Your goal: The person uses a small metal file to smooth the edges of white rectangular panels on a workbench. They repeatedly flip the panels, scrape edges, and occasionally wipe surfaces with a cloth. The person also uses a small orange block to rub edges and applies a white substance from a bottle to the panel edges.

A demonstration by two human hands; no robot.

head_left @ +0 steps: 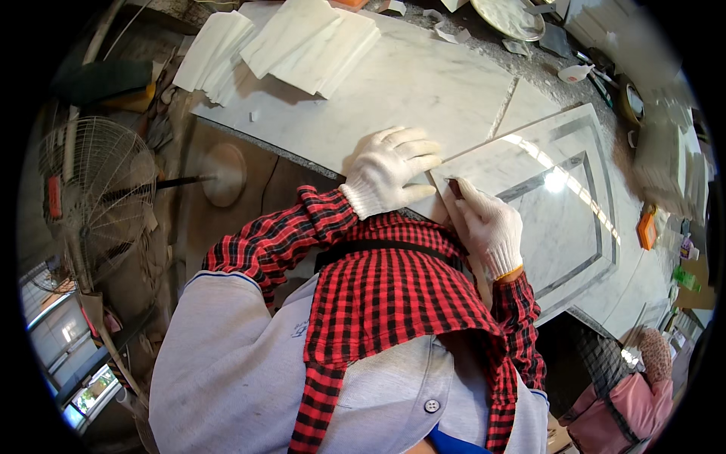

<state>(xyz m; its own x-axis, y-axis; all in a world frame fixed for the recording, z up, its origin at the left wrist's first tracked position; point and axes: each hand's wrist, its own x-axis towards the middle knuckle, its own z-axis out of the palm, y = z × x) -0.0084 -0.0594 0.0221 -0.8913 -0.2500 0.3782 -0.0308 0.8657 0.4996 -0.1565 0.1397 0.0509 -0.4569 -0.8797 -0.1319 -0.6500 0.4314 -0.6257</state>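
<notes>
My left hand [389,172], in a white knitted glove, rests palm down with fingers spread on the pale marble worktop [370,98]. Its fingertips reach the left corner of a polished marble panel [522,219] with grey inlaid bands, which reflects a bright light. My right hand [488,228], gloved the same way, is at the panel's near left edge. Between its thumb and fingers it pinches a small dark reddish-brown piece [454,188] against that edge; the piece's kind cannot be made out.
Stacked white marble tiles [310,45] lie at the far left of the worktop, with more tile stacks [669,170] at the right. A round basin [514,17] and a white bottle [575,73] stand at the back. A standing fan [98,197] is at left. A person in pink [624,405] is at lower right.
</notes>
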